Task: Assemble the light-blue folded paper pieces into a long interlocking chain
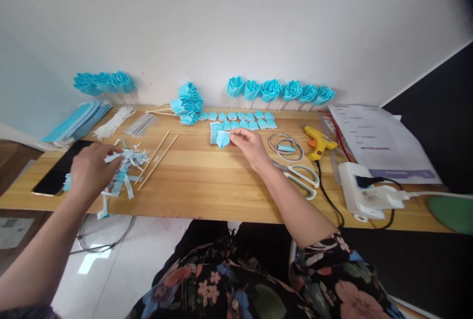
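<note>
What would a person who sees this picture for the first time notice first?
Probably the blue roses standing in a row against the white wall. Next, the right hand pinching a folded blue piece at the centre, and the left hand on a heap of blue-white scraps at left.

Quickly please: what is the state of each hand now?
Left hand: on the pile of blue-white scraps; grip cannot be told.
Right hand: closed, pinching a folded blue piece.
</note>
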`<action>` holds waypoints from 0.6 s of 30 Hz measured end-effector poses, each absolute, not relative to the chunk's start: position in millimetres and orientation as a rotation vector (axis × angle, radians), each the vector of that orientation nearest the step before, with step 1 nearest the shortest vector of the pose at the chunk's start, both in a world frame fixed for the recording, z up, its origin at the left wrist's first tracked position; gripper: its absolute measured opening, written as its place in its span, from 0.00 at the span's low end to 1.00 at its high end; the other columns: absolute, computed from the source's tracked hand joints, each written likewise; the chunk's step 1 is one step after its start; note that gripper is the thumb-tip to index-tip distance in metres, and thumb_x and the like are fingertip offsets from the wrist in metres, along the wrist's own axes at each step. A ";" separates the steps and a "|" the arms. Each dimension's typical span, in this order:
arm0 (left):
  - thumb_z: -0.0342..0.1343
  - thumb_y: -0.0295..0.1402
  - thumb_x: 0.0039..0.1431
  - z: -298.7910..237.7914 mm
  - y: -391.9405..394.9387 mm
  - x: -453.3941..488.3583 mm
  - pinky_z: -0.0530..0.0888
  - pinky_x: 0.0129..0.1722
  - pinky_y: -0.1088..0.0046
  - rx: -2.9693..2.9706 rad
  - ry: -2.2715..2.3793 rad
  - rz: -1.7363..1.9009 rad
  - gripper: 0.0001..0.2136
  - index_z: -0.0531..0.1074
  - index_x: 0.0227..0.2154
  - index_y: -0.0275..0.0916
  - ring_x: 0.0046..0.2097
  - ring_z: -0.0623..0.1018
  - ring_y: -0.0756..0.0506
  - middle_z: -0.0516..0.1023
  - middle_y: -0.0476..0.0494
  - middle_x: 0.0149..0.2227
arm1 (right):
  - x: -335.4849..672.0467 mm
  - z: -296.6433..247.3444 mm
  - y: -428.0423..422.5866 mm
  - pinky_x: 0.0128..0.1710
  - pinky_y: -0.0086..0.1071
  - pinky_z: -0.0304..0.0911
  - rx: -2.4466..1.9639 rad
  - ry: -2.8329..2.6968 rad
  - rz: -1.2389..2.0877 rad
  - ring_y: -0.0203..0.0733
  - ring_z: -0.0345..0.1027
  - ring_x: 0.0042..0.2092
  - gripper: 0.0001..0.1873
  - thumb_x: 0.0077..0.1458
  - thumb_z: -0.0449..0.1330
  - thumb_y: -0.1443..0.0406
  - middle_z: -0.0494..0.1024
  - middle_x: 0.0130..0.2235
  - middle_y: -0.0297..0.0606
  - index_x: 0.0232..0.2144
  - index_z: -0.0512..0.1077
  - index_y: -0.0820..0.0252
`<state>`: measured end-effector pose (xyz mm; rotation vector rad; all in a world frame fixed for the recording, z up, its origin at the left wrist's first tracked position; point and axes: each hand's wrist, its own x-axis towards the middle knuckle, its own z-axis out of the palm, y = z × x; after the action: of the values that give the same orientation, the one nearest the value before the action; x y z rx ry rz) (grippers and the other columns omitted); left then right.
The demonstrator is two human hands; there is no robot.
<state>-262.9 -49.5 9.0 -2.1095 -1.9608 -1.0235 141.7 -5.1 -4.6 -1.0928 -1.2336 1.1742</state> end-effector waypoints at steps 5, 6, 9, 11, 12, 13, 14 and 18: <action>0.58 0.38 0.56 22.7 -47.1 -222.8 0.63 0.59 0.45 -2.148 -1.792 -1.016 0.14 0.76 0.46 0.49 0.60 0.71 0.28 0.77 0.44 0.53 | 142.4 -6.8 -4.8 0.40 0.34 0.67 -1.077 -1.273 1.160 0.37 0.71 0.33 0.13 0.46 0.67 0.56 0.78 0.29 0.32 0.32 0.78 0.59; 0.58 0.38 0.57 27.3 -45.1 -203.5 0.66 0.59 0.47 -2.249 -1.748 -1.077 0.14 0.76 0.47 0.48 0.58 0.73 0.30 0.78 0.43 0.53 | 142.4 -7.4 -5.1 0.40 0.34 0.67 -1.080 -1.298 1.154 0.37 0.71 0.34 0.13 0.46 0.67 0.56 0.79 0.30 0.32 0.32 0.79 0.59; 0.57 0.40 0.60 37.4 -32.8 -140.9 0.76 0.45 0.60 -2.642 -1.753 -1.251 0.13 0.77 0.45 0.44 0.43 0.80 0.41 0.82 0.42 0.46 | 142.6 -7.6 -7.1 0.41 0.34 0.67 -1.068 -1.393 1.158 0.38 0.73 0.36 0.14 0.48 0.66 0.56 0.81 0.33 0.35 0.35 0.79 0.58; 0.56 0.42 0.61 40.4 -20.2 -105.3 0.76 0.41 0.66 -2.881 -1.757 -1.290 0.13 0.79 0.42 0.41 0.41 0.80 0.44 0.83 0.40 0.44 | 143.0 -6.4 -8.6 0.41 0.33 0.67 -1.041 -1.451 1.179 0.38 0.73 0.36 0.16 0.49 0.66 0.56 0.81 0.34 0.34 0.40 0.78 0.57; 0.56 0.42 0.61 41.1 -13.4 -91.2 0.76 0.39 0.68 -2.966 -1.755 -1.293 0.13 0.79 0.41 0.41 0.41 0.80 0.44 0.83 0.41 0.43 | 143.3 -5.6 -9.2 0.40 0.33 0.66 -1.029 -1.472 1.187 0.37 0.73 0.35 0.17 0.50 0.66 0.57 0.81 0.33 0.34 0.42 0.77 0.57; 0.56 0.43 0.61 41.4 -6.9 -80.0 0.75 0.38 0.69 -3.048 -1.754 -1.277 0.13 0.80 0.39 0.40 0.41 0.80 0.44 0.83 0.42 0.41 | 143.6 -4.8 -9.7 0.38 0.32 0.66 -1.023 -1.487 1.191 0.37 0.72 0.34 0.19 0.50 0.66 0.57 0.81 0.32 0.33 0.44 0.76 0.57; 0.56 0.43 0.61 41.5 -1.0 -71.3 0.75 0.38 0.69 -3.127 -1.756 -1.255 0.14 0.80 0.38 0.40 0.40 0.80 0.44 0.83 0.42 0.39 | 143.8 -4.0 -9.9 0.37 0.32 0.66 -1.022 -1.498 1.189 0.36 0.71 0.33 0.20 0.50 0.66 0.58 0.80 0.31 0.31 0.46 0.74 0.56; 0.57 0.41 0.59 40.2 13.9 -55.1 0.72 0.32 0.71 -3.334 -1.862 -1.181 0.12 0.78 0.29 0.38 0.31 0.77 0.46 0.79 0.46 0.28 | 144.4 -3.1 -9.6 0.36 0.31 0.64 -1.033 -1.536 1.146 0.34 0.69 0.30 0.20 0.50 0.67 0.59 0.78 0.30 0.29 0.46 0.73 0.56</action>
<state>-55.1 13.9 40.2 -3.3343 -1.8624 -1.1811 144.4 -9.6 -3.1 -1.0335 -1.5359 1.1459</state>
